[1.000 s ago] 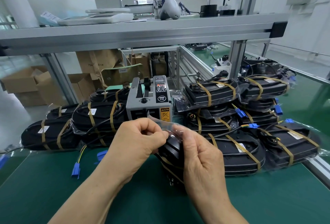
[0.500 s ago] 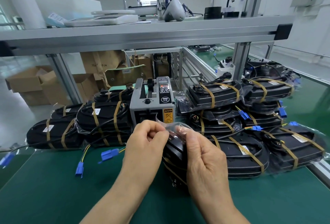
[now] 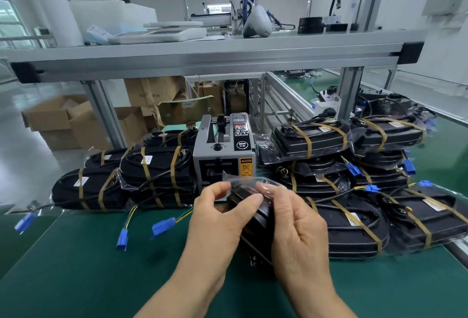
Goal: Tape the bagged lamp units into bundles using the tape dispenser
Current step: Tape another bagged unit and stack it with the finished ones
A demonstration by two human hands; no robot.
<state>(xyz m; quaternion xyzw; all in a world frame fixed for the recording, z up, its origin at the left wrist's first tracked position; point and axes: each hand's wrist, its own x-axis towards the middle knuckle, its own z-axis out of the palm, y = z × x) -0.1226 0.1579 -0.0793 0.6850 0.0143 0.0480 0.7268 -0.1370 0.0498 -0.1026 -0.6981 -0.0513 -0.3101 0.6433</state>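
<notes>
A black lamp unit in a clear plastic bag stands on end on the green mat, right in front of the grey tape dispenser. My left hand pinches the loose top of the bag from the left. My right hand grips the unit and the bag flap from the right. Brown tape bands cross the lower part of the unit. Most of the unit is hidden behind my hands.
Taped bundles lie stacked left and right of the dispenser. Blue connectors on wires trail over the green mat. An aluminium shelf spans overhead. Cardboard boxes stand behind on the left.
My hands and the bagged unit stay in front of the dispenser. My fingers have shifted slightly on the bag's top flap. The camera has tilted up a little.
</notes>
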